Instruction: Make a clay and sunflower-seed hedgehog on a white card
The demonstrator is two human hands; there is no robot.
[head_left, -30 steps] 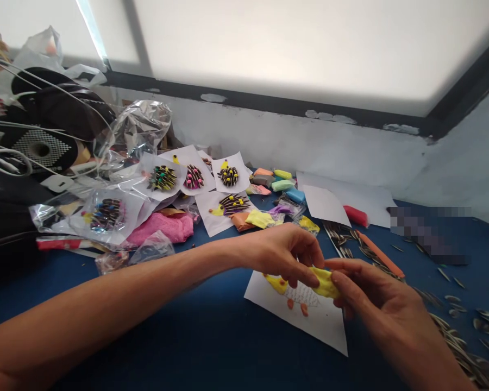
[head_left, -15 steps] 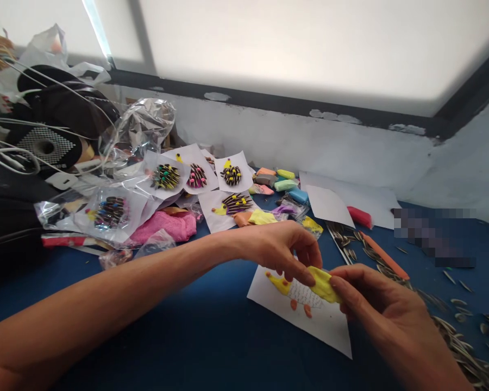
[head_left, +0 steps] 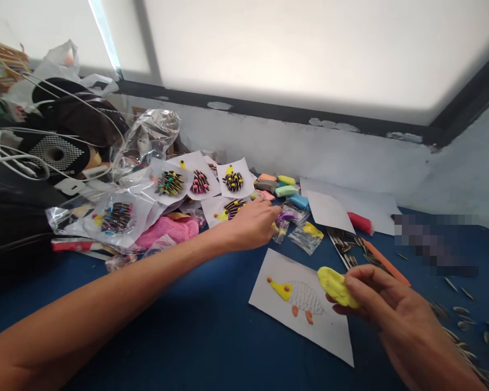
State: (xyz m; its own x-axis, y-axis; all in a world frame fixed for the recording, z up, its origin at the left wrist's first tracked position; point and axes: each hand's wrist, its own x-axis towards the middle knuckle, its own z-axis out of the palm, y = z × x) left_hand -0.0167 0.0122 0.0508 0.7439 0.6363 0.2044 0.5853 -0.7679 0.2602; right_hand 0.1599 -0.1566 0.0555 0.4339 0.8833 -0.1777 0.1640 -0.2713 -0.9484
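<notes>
My right hand pinches a flattened piece of yellow clay between thumb and fingers, above the right edge of a paper sheet. On that sheet is a hedgehog picture with a yellow clay head, orange feet and a pencilled, scribbled body. My left hand reaches over the small clay packets at the back, nearest the purple clay and a hedgehog card it partly covers. Its fingers point down and away, and their tips are hidden.
Finished hedgehog cards with seed spines lie at the back left, by a pink cloth and clear plastic. Wrapped clay blocks sit near the wall. Sunflower seeds are scattered at right beside an orange clay stick.
My left hand has let go of the yellow clay and moved up and left to the clay packets. My right hand still holds the yellow clay, slightly lower.
</notes>
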